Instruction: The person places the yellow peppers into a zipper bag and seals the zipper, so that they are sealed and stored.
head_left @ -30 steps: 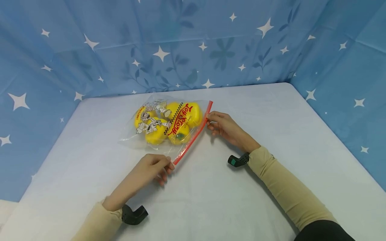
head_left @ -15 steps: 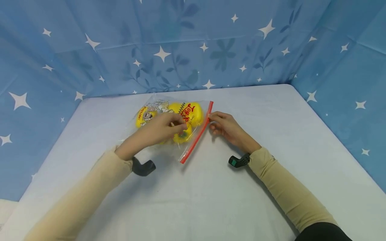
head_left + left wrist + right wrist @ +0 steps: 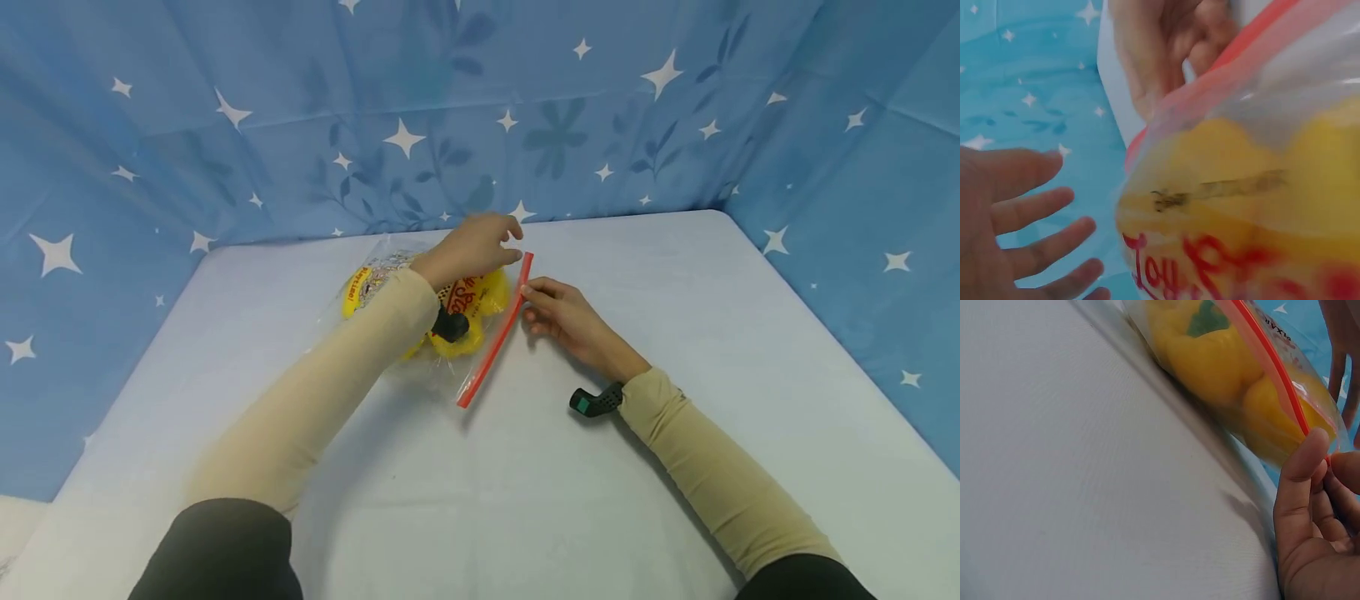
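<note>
A clear zip bag (image 3: 483, 367) with a red zip strip and red "Toy Story" lettering lies on the white table. Inside are several rounded yellow objects (image 3: 1210, 369), one with a green patch. My right hand (image 3: 566, 325) pinches the red strip between thumb and fingers near its far end, seen closely in the right wrist view. Over the far part of the bag reaches my left hand (image 3: 472, 246), its spread fingers (image 3: 1041, 256) holding nothing beside the strip's far corner. The left forearm hides part of the bag in the head view.
A white-covered table (image 3: 480, 500) stands against a blue curtain (image 3: 480, 100) with white stars, which also runs along both sides. Dark wrist cameras sit on both wrists. The table's far edge lies just behind the bag.
My left hand has let go of the strip's near end and moved up and across the bag to its far end. The right hand has kept its pinch in nearly the same place.
</note>
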A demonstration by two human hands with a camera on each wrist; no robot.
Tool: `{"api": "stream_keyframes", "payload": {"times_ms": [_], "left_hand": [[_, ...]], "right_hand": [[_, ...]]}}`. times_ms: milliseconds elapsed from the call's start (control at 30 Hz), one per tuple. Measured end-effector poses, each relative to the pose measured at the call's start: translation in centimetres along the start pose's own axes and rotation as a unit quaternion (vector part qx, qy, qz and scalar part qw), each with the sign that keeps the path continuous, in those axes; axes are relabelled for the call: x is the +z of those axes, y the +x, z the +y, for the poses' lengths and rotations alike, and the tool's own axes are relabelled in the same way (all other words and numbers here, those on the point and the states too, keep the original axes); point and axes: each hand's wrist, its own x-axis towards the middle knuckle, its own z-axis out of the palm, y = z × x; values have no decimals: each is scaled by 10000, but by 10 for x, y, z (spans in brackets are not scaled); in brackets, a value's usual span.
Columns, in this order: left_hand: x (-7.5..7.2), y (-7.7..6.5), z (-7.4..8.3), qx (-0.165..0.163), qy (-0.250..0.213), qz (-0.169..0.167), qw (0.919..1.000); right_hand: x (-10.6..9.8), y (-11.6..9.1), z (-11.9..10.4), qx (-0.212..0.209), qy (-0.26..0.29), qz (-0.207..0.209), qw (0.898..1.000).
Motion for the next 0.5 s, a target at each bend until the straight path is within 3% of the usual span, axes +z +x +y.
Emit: {"api": "stream_keyframes", "payload": {"times_ms": [133, 267, 400, 500], "left_hand": [[-2, 23, 3, -238, 165, -599, 9978], [-3, 37, 4, -650, 45, -1198, 9907], [0, 49, 4, -820, -16, -1388, 9869], [5, 56, 3, -752, 2, -1288, 9888]], "right_hand": [[-2, 0, 1, -38, -49, -80, 9999], [-2, -1, 2, -37, -65, -98, 9999], [-1, -2, 2, -49, 28, -108, 9999], [-2, -2, 2, -64, 186, -152, 9997]]}}
